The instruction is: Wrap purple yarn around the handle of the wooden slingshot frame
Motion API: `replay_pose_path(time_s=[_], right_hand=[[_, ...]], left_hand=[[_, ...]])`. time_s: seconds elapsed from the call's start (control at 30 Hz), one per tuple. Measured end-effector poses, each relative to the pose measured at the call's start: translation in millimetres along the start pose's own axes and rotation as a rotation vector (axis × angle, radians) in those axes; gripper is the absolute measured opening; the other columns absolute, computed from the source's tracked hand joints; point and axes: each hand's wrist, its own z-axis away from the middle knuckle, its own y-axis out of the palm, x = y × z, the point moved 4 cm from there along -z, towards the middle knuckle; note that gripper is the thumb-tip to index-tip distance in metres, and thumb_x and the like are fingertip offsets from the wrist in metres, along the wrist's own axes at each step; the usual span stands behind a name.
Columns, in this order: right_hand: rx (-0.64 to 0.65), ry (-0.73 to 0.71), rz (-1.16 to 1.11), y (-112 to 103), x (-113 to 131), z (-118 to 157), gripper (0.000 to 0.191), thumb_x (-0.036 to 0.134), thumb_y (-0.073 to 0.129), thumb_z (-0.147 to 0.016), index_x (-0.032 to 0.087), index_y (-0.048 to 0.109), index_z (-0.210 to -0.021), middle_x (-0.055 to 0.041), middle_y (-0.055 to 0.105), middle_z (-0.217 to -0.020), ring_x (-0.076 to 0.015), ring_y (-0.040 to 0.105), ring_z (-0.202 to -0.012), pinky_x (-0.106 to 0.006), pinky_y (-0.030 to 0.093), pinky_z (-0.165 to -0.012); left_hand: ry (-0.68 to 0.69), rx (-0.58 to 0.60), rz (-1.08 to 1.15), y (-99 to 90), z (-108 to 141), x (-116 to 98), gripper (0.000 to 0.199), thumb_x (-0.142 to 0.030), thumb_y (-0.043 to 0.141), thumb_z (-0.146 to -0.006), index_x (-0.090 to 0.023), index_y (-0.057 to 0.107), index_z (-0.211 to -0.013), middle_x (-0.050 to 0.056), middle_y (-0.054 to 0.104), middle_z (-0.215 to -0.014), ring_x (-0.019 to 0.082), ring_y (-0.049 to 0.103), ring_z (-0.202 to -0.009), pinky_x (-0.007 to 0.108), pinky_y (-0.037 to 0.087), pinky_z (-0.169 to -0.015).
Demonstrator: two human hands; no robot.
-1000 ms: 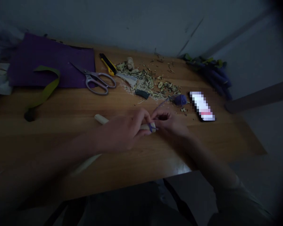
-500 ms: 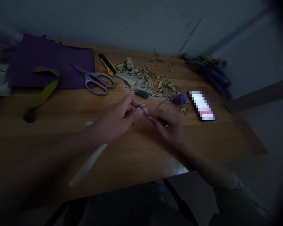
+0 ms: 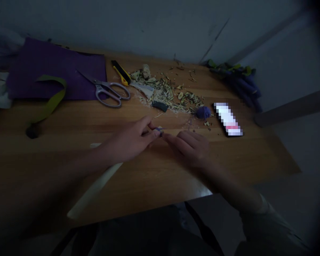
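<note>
In a dimly lit scene, two bare hands are working close together near the centre of the frame, above a brown wooden worktop (image 3: 154, 185). The left hand (image 3: 129, 142) is pinching a pale stick's end wound with purple yarn (image 3: 160, 130) between thumb and fingers, its grip nearly closed. The right hand (image 3: 193, 147) is curling its fingers inward, the index finger reaching to the wrapped end; whether it is gripping the yarn is too dark to tell. Below the left forearm, a long pale stick (image 3: 96, 192) is lying diagonally toward the lower left. A small purple ball of yarn (image 3: 203, 112) is resting right of centre, just beside a black phone with a bright, pixelated screen (image 3: 229, 120). Above the hands, a loose scatter of pale and green plant shavings (image 3: 165, 92) is spreading across the worktop, with a yellow and black utility knife (image 3: 122, 73) lying by its left side. Grey-handled metal scissors (image 3: 108, 93) are lying partly over a flat purple sheet (image 3: 58, 71) at upper left, where a curling olive-green strip (image 3: 57, 97) is also overlapping the sheet. At upper right, a bundle of purple stems with green tips (image 3: 238, 80) is leaning by the wall.
</note>
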Motion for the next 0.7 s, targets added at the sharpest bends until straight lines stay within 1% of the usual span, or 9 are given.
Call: replay_pose_path(time_s=[0.1, 0.2, 0.33, 0.43, 0.53, 0.63, 0.7], right_hand=[[0.017, -0.074, 0.055, -3.5, 2.6, -2.0, 0.014, 0.016, 0.053, -0.085, 0.021, 0.061, -0.095, 0.0023, 0.051, -0.058, -0.0102, 0.043, -0.053, -0.026, 0.030, -0.049], [0.040, -0.092, 0.064, -7.7, 3.8, -7.3, 0.010, 0.017, 0.053, -0.085, 0.018, 0.062, -0.089, 0.0016, 0.051, -0.057, -0.0101, 0.042, -0.053, -0.026, 0.030, -0.048], [0.057, -0.129, 0.041, -10.9, 5.8, -12.4, 0.014, 0.014, 0.051, -0.086, 0.016, 0.063, -0.079, 0.0008, 0.049, -0.056, -0.0103, 0.042, -0.052, -0.025, 0.031, -0.048], [0.074, -0.120, -0.016, -8.9, 4.9, -12.0, 0.016, 0.014, 0.049, -0.086, 0.016, 0.064, -0.081, 0.0008, 0.050, -0.056, -0.0102, 0.042, -0.053, -0.025, 0.031, -0.048], [0.112, 0.036, -0.207, -2.8, -3.9, -11.0, 0.014, 0.018, 0.051, -0.086, 0.019, 0.065, -0.087, 0.0018, 0.052, -0.058, -0.0086, 0.043, -0.053, -0.023, 0.031, -0.048], [0.175, 0.231, -0.490, 5.3, -14.8, -11.0, 0.009, 0.023, 0.058, -0.081, 0.018, 0.066, -0.081, 0.0029, 0.052, -0.057, -0.0073, 0.044, -0.052, -0.021, 0.033, -0.051], [0.216, 0.338, -0.657, 9.5, -19.5, -11.4, 0.010, 0.024, 0.061, -0.079, 0.017, 0.067, -0.076, 0.0031, 0.052, -0.056, -0.0068, 0.043, -0.051, -0.020, 0.032, -0.049]], left_hand=[[-0.030, 0.066, 0.047, 2.2, 1.0, 0.7, 0.024, -0.044, 0.040, -0.085, -0.021, 0.046, -0.081, -0.005, 0.054, -0.060, 0.008, 0.044, -0.048, 0.022, 0.032, -0.046], [-0.047, 0.105, 0.047, 3.4, 2.6, 0.4, 0.025, -0.044, 0.040, -0.084, -0.021, 0.046, -0.080, -0.005, 0.053, -0.059, 0.008, 0.043, -0.048, 0.021, 0.031, -0.045], [-0.052, 0.178, 0.005, 6.8, 4.1, -0.8, 0.025, -0.044, 0.041, -0.084, -0.020, 0.049, -0.082, -0.005, 0.053, -0.060, 0.010, 0.047, -0.053, 0.023, 0.034, -0.049], [-0.056, 0.206, -0.046, 8.2, 5.1, -1.6, 0.023, -0.043, 0.040, -0.084, -0.021, 0.050, -0.083, -0.004, 0.056, -0.063, 0.012, 0.050, -0.057, 0.024, 0.035, -0.051], [-0.028, 0.234, -0.102, 9.4, 6.4, -3.0, 0.021, -0.041, 0.042, -0.083, -0.022, 0.050, -0.080, -0.004, 0.056, -0.065, 0.013, 0.051, -0.060, 0.024, 0.034, -0.052], [0.015, 0.262, -0.181, 9.2, 7.7, -5.2, 0.020, -0.041, 0.043, -0.083, -0.022, 0.050, -0.078, -0.003, 0.055, -0.066, 0.013, 0.050, -0.060, 0.024, 0.032, -0.051], [0.035, 0.286, -0.221, 8.2, 8.2, -7.1, 0.022, -0.042, 0.043, -0.083, -0.022, 0.049, -0.079, -0.003, 0.055, -0.067, 0.013, 0.049, -0.059, 0.025, 0.031, -0.051]])
